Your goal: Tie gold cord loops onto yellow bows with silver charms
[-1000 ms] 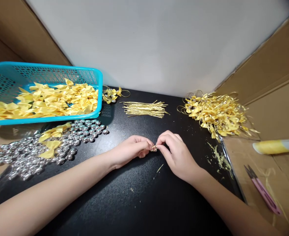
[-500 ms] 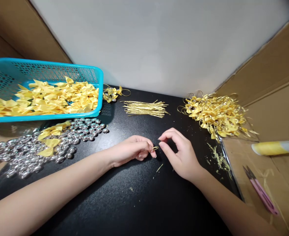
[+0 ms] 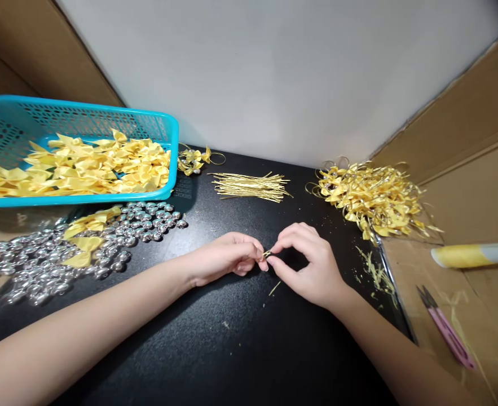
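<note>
A short piece of gold cord [image 3: 267,254] is pinched between the thumb and fingers of my left hand [image 3: 227,258]. My right hand [image 3: 310,265] has its thumb and index fingertip at the cord's other side, close to the left fingertips. The cord looks looped, but the fingers hide most of it. Just below the hands, a loose gold strand [image 3: 274,288] lies on the black tabletop [image 3: 198,344]. Beyond them rests a bundle of cut gold cords [image 3: 251,187].
To the left, a blue basket [image 3: 171,183] holds yellow ribbon bows [image 3: 105,166], with silver beads [image 3: 41,276] spread before it. At right are a pile of finished-looking bows with loops [image 3: 371,197], cord scraps [image 3: 378,270], pink thread snips [image 3: 447,330] and a yellow-and-white roll [image 3: 472,255].
My right hand has moved slightly left, bringing its thumb and index finger from just apart to the gold cord. My left hand keeps its pinch in nearly the same place.
</note>
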`<act>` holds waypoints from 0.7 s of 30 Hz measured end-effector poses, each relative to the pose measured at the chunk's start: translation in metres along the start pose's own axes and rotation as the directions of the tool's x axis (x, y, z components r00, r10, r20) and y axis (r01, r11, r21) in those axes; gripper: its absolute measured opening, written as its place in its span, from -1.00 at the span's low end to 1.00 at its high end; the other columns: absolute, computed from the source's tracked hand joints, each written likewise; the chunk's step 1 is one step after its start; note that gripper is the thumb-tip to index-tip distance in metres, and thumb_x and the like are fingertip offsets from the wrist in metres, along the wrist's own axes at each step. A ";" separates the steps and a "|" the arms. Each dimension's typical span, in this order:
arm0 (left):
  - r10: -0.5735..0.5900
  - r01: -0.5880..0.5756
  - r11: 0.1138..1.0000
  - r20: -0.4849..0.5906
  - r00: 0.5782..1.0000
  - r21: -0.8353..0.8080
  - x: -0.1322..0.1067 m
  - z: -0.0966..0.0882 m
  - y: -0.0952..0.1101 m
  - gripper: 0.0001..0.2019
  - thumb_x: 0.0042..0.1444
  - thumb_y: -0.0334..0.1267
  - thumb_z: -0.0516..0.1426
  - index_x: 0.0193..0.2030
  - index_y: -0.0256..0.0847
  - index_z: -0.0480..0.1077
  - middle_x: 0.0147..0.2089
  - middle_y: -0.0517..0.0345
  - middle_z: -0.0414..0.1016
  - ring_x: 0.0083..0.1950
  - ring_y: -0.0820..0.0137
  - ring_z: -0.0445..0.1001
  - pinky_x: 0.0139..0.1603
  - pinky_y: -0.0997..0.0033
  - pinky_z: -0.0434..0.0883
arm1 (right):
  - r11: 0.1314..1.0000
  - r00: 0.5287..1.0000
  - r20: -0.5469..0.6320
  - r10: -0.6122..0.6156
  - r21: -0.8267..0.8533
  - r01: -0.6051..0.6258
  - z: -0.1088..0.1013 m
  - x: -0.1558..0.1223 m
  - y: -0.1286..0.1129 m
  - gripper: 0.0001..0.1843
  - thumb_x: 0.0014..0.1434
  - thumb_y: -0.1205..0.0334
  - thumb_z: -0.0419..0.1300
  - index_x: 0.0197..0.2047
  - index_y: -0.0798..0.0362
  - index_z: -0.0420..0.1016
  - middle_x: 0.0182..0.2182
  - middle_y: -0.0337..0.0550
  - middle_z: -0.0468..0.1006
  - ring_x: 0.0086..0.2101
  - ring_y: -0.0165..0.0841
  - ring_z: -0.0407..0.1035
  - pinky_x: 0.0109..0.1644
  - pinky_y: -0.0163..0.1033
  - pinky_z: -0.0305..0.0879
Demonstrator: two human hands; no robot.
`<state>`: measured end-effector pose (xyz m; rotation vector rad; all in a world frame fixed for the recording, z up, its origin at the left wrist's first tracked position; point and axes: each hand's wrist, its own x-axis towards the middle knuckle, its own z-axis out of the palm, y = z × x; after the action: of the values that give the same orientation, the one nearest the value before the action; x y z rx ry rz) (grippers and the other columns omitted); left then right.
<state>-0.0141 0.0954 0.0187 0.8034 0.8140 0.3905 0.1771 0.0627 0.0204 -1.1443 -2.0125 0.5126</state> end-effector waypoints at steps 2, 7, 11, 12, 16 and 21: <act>-0.001 0.001 1.000 -0.003 1.000 0.004 0.000 0.000 0.000 -0.94 -0.16 -0.33 0.17 -0.54 -0.28 0.43 -0.47 0.13 0.52 -0.55 0.56 0.06 -0.50 0.47 -0.04 | 1.000 1.000 0.007 0.000 0.006 -0.001 0.000 0.000 0.000 -0.89 0.06 0.34 0.31 -0.39 0.00 0.45 -0.41 -0.22 0.51 -0.31 -0.32 0.40 -0.13 -0.10 0.23; 0.001 -0.001 0.999 0.001 1.000 0.037 0.001 -0.001 -0.002 -0.91 -0.13 -0.31 0.18 -0.53 -0.30 0.47 -0.46 0.13 0.50 -0.55 0.57 0.04 -0.51 0.47 -0.04 | 1.000 1.000 0.026 -0.008 0.006 0.008 0.000 0.001 -0.001 -0.90 0.14 0.36 0.25 -0.39 0.00 0.44 -0.41 -0.23 0.51 -0.33 -0.34 0.39 -0.13 -0.11 0.21; 0.020 -0.019 0.998 -0.005 1.000 0.054 0.001 -0.001 -0.003 -0.90 -0.10 -0.28 0.19 -0.51 -0.28 0.45 -0.49 0.17 0.46 -0.55 0.58 0.04 -0.52 0.48 -0.05 | 1.000 0.999 0.047 0.009 0.029 -0.010 -0.002 0.003 -0.002 -0.87 0.18 0.39 0.19 -0.40 0.02 0.40 -0.41 -0.22 0.49 -0.34 -0.35 0.37 -0.14 -0.12 0.22; 0.026 -0.026 0.998 -0.012 1.000 0.052 0.001 -0.001 -0.003 -0.89 -0.09 -0.27 0.20 -0.50 -0.28 0.44 -0.48 0.18 0.45 -0.55 0.58 0.04 -0.52 0.48 -0.05 | 0.998 0.998 0.051 0.026 0.062 -0.029 -0.002 0.003 -0.002 -0.86 0.18 0.40 0.18 -0.40 0.02 0.39 -0.40 -0.21 0.49 -0.32 -0.35 0.37 -0.14 -0.13 0.24; 0.043 -0.041 0.998 -0.047 0.998 0.041 -0.001 -0.001 -0.005 -0.83 -0.08 -0.20 0.25 -0.45 -0.26 0.42 -0.44 0.23 0.38 -0.53 0.59 0.02 -0.51 0.49 -0.04 | 0.927 0.981 0.107 0.160 0.326 -0.187 -0.001 0.004 -0.002 -0.88 0.15 0.41 0.18 -0.41 0.03 0.41 -0.30 -0.14 0.52 -0.24 -0.35 0.45 -0.10 -0.17 0.38; 0.064 -0.058 0.993 -0.059 0.996 0.107 -0.001 -0.003 -0.008 -0.78 -0.06 -0.14 0.27 -0.42 -0.25 0.41 -0.49 0.31 0.21 -0.50 0.57 0.01 -0.48 0.51 -0.01 | 0.751 0.928 0.186 0.324 0.546 -0.372 0.004 0.003 0.001 -0.89 0.09 0.31 0.25 -0.46 0.04 0.43 -0.30 -0.12 0.54 -0.28 -0.37 0.48 -0.16 -0.22 0.47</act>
<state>-0.0167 0.0913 0.0117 0.9199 0.8757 0.4314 0.1734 0.0665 0.0183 -1.1136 -1.5232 1.2828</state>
